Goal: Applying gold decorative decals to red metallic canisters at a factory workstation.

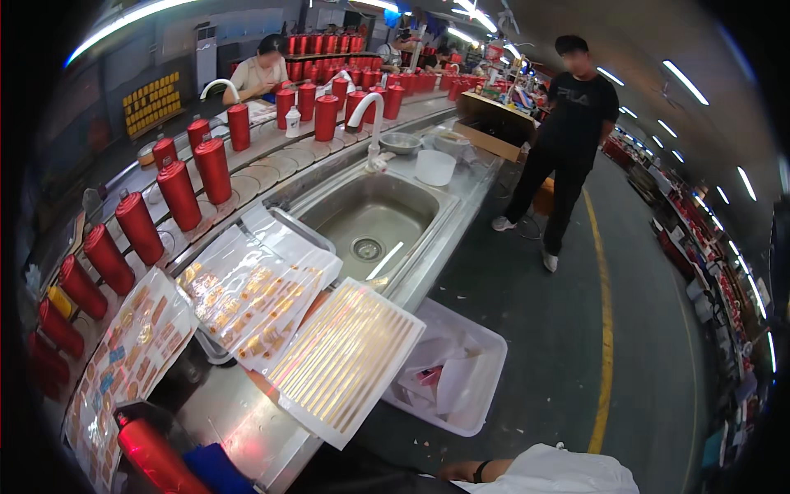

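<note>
Low at the left, a red bottle [160, 458] slants from upper left to lower right, its long axis running off the lower edge, well to the left of the person's right hand [454, 473]. That hand shows only as a small patch of skin at the bottom, beside a black wristband [479, 472] and a white sleeve [547, 471]; its fingers are not visible, so whether it is closed on anything cannot be told. The left hand cannot be made out at all, so which hand is nearer the bottle stays unsettled, as does whether the bottle is held or resting. A dark blue cloth-like piece [218, 469] sits just beside the bottle, too cut off to identify as a glove, sleeve or rag. Between bottle and right hand lies a gold-striped sheet [350, 358], the near corner of its white border pointing down toward the hand but apart from it, its long axis running from upper right to lower left. Left of that sheet, a clear-backed sheet of gold stickers [255, 300] reaches toward the sink [372, 216], and farther left a sheet of brown and blue stickers [132, 362] curves toward the dark rim. Glare whitens parts of the sheets, blurring their finer shapes.
</note>
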`<state>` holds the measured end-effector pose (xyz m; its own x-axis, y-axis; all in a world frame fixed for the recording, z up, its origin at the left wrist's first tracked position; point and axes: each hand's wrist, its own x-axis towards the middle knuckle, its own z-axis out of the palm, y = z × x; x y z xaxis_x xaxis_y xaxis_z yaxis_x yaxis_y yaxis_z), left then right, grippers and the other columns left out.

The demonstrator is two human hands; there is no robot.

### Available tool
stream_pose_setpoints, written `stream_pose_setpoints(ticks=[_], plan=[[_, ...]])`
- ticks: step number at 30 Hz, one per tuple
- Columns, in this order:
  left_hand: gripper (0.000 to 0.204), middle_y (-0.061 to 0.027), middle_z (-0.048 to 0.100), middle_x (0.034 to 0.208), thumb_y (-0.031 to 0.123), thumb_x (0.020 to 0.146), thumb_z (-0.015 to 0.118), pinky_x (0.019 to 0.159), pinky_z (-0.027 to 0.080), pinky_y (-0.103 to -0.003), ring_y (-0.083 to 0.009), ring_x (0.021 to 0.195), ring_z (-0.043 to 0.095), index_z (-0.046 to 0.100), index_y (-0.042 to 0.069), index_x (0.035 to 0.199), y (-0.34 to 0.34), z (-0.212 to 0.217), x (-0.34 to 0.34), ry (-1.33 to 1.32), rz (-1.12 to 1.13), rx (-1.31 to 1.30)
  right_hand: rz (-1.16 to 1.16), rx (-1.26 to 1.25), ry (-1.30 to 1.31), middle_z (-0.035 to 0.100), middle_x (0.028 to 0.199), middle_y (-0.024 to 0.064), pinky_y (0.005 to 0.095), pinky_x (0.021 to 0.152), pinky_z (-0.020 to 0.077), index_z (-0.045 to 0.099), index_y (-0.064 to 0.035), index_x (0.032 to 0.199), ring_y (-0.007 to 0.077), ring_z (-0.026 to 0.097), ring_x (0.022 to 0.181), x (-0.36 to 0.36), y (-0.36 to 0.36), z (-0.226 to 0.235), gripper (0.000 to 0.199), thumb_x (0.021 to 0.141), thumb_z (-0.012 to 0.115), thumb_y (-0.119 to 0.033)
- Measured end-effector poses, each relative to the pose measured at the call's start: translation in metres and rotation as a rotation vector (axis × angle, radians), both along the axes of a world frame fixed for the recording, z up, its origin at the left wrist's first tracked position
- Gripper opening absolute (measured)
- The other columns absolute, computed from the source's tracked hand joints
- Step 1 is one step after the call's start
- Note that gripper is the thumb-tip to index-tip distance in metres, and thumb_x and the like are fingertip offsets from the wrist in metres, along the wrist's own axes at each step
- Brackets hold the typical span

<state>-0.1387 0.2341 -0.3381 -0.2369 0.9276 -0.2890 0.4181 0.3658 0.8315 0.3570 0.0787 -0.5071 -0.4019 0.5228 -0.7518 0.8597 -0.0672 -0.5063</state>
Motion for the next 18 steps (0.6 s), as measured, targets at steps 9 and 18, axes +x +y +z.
stream_pose_setpoints(ticks=[9, 18], plan=[[0.03, -0.0083, 0.061, 0.103, 0.027, 0.092, 0.053, 0.08, 0.046, -0.036, -0.0229, 0.092, 0.057, 0.059, 0.009, 0.116, 0.011, -0.029, -0.01, 0.107, 0.033, 0.09, 0.138, 0.179, -0.019, 0.06, 0.115, 0.0152, 0.0389, 0.086, 0.0477, 0.058, -0.0059, 0.117, 0.0254, 0.059, 0.099, 0.026, 0.009, 0.019, 0.032, 0.096, 0.044, -0.024], [0.031, -0.01, 0.061, 0.106, 0.026, 0.091, 0.054, 0.082, 0.046, -0.038, -0.0258, 0.096, 0.057, 0.059, 0.01, 0.116, -0.19, -0.093, -0.115, 0.219, 0.334, -0.181, 0.581, 0.036, 0.04, 0.06, 0.116, 0.0143, 0.0377, 0.086, 0.0478, 0.058, -0.0059, 0.118, 0.0243, 0.059, 0.099, 0.034, 0.046, 0.043, 0.032, 0.096, 0.045, -0.025]])
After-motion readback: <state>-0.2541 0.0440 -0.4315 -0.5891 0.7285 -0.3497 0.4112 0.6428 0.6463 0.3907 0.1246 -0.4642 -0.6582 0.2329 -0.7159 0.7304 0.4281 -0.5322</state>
